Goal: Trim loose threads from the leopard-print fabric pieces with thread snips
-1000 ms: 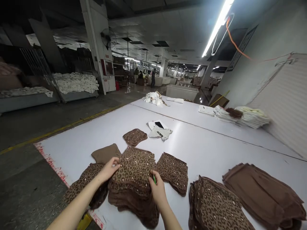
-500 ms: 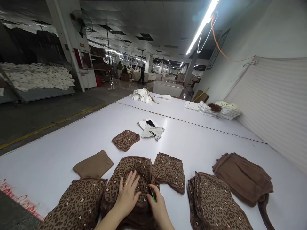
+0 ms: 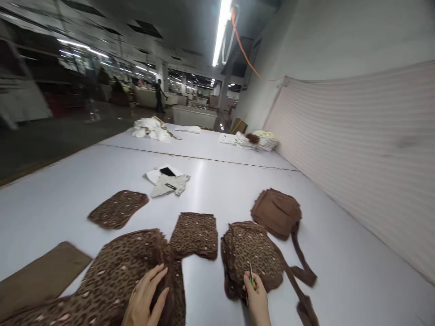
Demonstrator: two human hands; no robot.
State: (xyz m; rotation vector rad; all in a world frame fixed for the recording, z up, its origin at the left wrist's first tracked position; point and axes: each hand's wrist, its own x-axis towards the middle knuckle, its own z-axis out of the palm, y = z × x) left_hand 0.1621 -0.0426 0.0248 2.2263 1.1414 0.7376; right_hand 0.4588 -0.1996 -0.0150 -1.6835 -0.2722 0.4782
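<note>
At the far left of the white worktop (image 3: 220, 181) lies a plain brown piece (image 3: 41, 276). Beside it your left hand (image 3: 146, 299) rests flat, fingers loose and gripping nothing, on the near edge of a tall leopard-print stack (image 3: 112, 271). Further right sits a smaller leopard-print pile (image 3: 195, 234), then a third leopard-print pile (image 3: 251, 253) whose near edge your right hand (image 3: 256, 301) touches while pinching a thin green tool (image 3: 251, 277), with a plain brown pile (image 3: 277, 213) just beyond. Most pieces look gathered into piles by kind, though a lone leopard-print piece (image 3: 118, 208) farther back is not yet on any pile.
</note>
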